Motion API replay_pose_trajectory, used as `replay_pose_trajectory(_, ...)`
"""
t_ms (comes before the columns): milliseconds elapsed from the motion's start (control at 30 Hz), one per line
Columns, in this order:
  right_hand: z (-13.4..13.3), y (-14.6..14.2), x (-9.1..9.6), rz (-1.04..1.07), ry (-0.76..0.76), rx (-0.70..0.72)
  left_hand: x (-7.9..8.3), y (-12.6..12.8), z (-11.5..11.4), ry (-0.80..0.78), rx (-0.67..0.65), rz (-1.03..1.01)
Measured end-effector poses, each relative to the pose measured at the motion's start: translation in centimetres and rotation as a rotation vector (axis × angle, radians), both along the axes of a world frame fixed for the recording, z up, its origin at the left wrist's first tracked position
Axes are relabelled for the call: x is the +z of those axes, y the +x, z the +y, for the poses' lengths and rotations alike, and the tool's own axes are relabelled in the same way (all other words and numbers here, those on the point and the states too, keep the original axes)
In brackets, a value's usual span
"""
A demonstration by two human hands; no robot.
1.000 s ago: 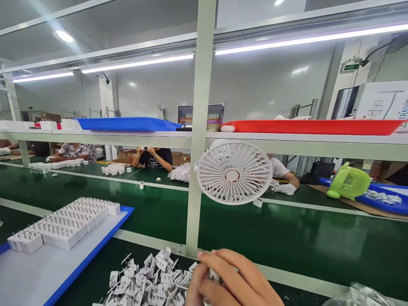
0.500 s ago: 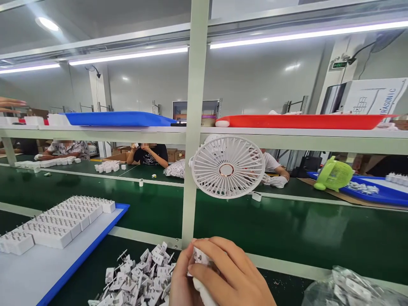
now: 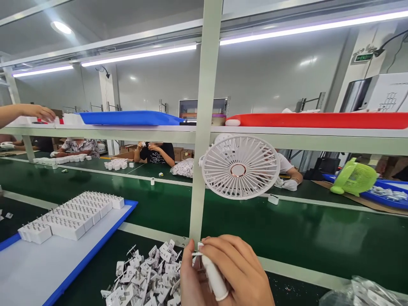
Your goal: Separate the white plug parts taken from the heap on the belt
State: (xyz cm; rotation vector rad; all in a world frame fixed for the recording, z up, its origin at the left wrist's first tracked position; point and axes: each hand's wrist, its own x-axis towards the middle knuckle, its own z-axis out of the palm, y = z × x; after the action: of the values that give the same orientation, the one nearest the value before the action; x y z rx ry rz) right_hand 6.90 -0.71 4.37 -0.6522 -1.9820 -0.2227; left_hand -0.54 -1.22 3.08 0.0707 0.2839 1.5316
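Observation:
In front of the post, low in the head view, my left hand (image 3: 190, 278) and my right hand (image 3: 244, 265) come together. Between their fingertips is a small white plug piece (image 3: 197, 253), seen nearly edge-on and mostly covered. A white finger cot (image 3: 214, 272) appears to cover my right thumb. Just left of my hands lies a loose pile of white plug pieces (image 3: 149, 276) with metal prongs. Farther left, a blue-rimmed tray (image 3: 92, 255) carries rows of white plug blocks (image 3: 76, 216), pins pointing up.
A white fan (image 3: 239, 170) hangs on the upright post (image 3: 207, 106). The shelf above holds a blue tray (image 3: 130, 118) and a red tray (image 3: 315, 121). A clear bag (image 3: 366, 291) lies at lower right. Another person's hand (image 3: 40, 112) reaches over the shelf; several people sit across the green belt (image 3: 287, 229).
The view has swung left, so the scene sits farther right. The plug piece has turned edge-on between my fingers, and the white finger cot shows more. Another person's arm extends farther in at left.

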Motion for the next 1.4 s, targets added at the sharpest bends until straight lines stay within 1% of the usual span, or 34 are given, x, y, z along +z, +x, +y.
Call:
replay_pose_trajectory(67,-0.1,0.0,-0.3,0.13,-0.038,-0.045,0.5,0.2,-0.1,-0.129,-0.05,-0.08)
replay_pose_trajectory(100,-0.2,0.0,-0.4,0.224,-0.106,-0.06,0.7,0.3,-0.2,-0.188,-0.057,-0.114)
replay_pose_trajectory(133,-0.3,0.1,-0.5,0.325,-0.215,-0.065,0.9,0.4,-0.2,-0.222,-0.061,-0.124)
replay_pose_trajectory(200,-0.3,0.4,-0.3,0.516,-0.511,-0.019,1.1,0.5,-0.4,-0.268,-0.066,-0.142)
replay_pose_trajectory(267,-0.1,0.8,0.2,0.685,-0.794,0.094,1.2,0.3,-0.5,-0.248,-0.052,-0.139)
replay_pose_trajectory(300,0.0,1.1,0.5,0.754,-0.89,0.164,1.2,0.1,-0.5,-0.233,-0.04,-0.14)
replay_pose_trajectory(367,0.2,1.5,1.0,0.848,-1.012,0.278,1.2,-0.4,-0.6,-0.217,-0.019,-0.142)
replay_pose_trajectory(467,0.1,1.7,1.4,0.886,-1.104,0.325,1.3,-1.1,-0.8,-0.23,0.002,-0.138)
replay_pose_trajectory(567,-0.1,1.5,1.3,0.885,-1.089,0.299,1.6,-1.6,-0.8,-0.26,0.059,-0.098)
replay_pose_trajectory(667,-0.2,1.3,1.1,0.905,-1.049,0.247,1.6,-1.5,-0.8,-0.196,0.05,-0.089)
replay_pose_trajectory(767,-0.2,1.4,1.1,0.886,-1.035,0.216,1.6,-1.0,-0.7,-0.117,-0.029,-0.047)
replay_pose_trajectory(867,-0.3,1.8,1.4,0.837,-0.985,0.186,1.5,-0.5,-0.6,-0.05,-0.138,0.073)
replay_pose_trajectory(967,-0.5,2.2,1.5,0.783,-0.906,0.122,1.4,-0.3,-0.5,-0.02,-0.156,0.159)
replay_pose_trajectory(1067,-0.6,2.3,1.4,0.701,-0.768,-0.043,1.2,-0.4,-0.3,-0.024,-0.169,0.17)
replay_pose_trajectory(1100,-0.6,2.3,1.3,0.666,-0.713,-0.092,1.1,-0.4,-0.3,-0.011,-0.186,0.173)
replay_pose_trajectory(1167,-0.6,2.3,1.2,0.606,-0.611,-0.148,0.8,-0.4,-0.3,0.058,-0.222,0.216)
replay_pose_trajectory(1233,-0.6,2.3,0.9,0.572,-0.522,-0.178,0.6,-0.4,-0.3,0.158,-0.234,0.322)
replay_pose_trajectory(1300,-0.5,2.4,0.7,0.55,-0.437,-0.209,0.6,-0.6,-0.4,0.232,-0.216,0.487)
replay_pose_trajectory(1400,-0.3,2.8,0.4,0.421,-0.356,-0.216,1.1,-0.9,-0.6,0.236,-0.148,0.855)
